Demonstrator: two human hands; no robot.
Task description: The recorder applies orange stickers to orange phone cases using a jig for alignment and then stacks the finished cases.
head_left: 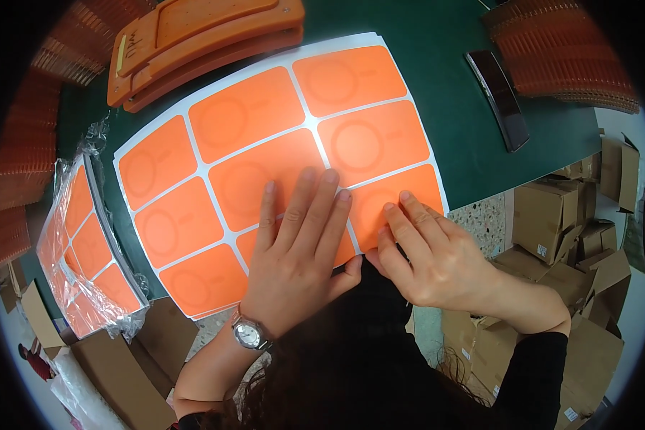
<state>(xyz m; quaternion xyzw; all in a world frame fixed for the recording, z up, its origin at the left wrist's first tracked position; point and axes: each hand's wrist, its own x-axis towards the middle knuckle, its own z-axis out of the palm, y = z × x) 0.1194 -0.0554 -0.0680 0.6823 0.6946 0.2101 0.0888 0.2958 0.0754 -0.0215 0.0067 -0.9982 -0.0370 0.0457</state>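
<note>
A stack of white-backed sheets of orange stickers [240, 118] lies on the green table in front of me. Each rounded orange sticker bears a faint ring and a short bar. My left hand [294, 251] rests flat on the top sheet near its lower middle, fingers stretched forward and thumb at the near edge. My right hand [433, 261] is at the near right corner sticker [416, 185], its fingers bent over the sheet's edge and pinching there. The thumb of that hand is mostly hidden. A silver watch [249, 333] is on my left wrist.
Orange plastic pieces [208, 50] stand behind the sheets. Left lies a plastic-wrapped pack of orange stickers [89, 244]. A dark phone-like slab [498, 100] is at right, beside stacked reddish-brown parts [562, 54]. Cardboard boxes [545, 215] fill the floor beyond the table edge.
</note>
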